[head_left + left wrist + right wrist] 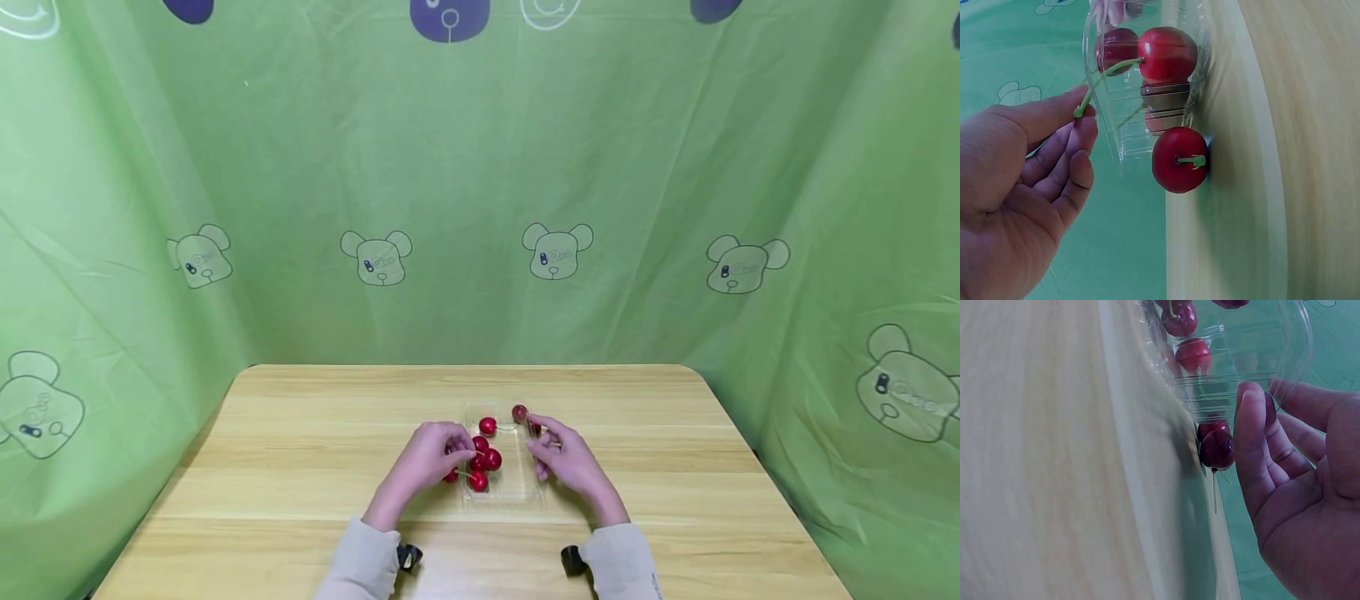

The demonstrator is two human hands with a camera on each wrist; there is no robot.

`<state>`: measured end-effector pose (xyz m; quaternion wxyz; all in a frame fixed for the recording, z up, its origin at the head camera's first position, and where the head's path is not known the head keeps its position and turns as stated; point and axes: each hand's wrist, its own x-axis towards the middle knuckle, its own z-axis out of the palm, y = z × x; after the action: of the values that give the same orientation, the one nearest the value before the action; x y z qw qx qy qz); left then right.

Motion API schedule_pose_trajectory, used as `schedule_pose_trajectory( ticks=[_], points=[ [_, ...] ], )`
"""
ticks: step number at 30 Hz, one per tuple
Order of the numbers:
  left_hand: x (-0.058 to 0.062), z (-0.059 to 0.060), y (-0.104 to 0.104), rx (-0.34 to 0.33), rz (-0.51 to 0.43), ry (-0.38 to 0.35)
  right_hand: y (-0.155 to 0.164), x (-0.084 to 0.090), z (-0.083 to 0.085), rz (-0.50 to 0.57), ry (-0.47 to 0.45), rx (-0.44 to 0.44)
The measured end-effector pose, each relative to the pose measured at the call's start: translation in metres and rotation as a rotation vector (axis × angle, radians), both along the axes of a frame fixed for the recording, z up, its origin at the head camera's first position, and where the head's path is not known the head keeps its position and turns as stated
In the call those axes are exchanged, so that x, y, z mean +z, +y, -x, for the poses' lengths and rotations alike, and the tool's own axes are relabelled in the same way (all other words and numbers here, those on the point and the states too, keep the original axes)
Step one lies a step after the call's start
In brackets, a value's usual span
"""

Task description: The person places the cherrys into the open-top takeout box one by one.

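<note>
A clear plastic box (517, 497) lies on the table with several red cherries (478, 482) along its left side. Thumb and forefinger of my left hand (431, 457) pinch the green stem (1088, 97) of a cherry (1167, 53), which sits inside the box. Just outside the left wall rests another cherry (1179, 160), its short stem pointing outward. My right hand (566, 458) grips the box's right wall, with fingers (1250, 425) on either side of the rim. Close by that hand, two dark cherries (1217, 450) lie against the outside of the box.
The light wooden table (315, 417) extends around the box on all sides. Green curtains (465, 167) with bear prints enclose its back and sides. A black band (573, 560) shows at the right sleeve and another (408, 557) at the left.
</note>
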<state>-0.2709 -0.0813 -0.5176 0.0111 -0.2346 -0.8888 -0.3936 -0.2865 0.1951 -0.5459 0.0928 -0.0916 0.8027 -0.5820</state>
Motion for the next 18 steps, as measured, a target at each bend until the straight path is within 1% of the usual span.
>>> schedule_pose_trajectory(
  ticks=[4, 10, 18],
  points=[
    [-0.0001, 0.0, 0.0011, 0.012, 0.013, -0.011, -0.0001, -0.0018, 0.0017, -0.004, 0.001, -0.004],
    [-0.0016, 0.0004, 0.0016, 0.006, 0.021, -0.014, -0.0004, -0.0027, 0.0015, -0.003, -0.004, -0.004],
    [-0.0019, 0.0005, 0.0027, 0.0, 0.026, 0.009, 0.0001, -0.0004, 0.0006, 0.002, 0.004, 0.005]
  ],
)
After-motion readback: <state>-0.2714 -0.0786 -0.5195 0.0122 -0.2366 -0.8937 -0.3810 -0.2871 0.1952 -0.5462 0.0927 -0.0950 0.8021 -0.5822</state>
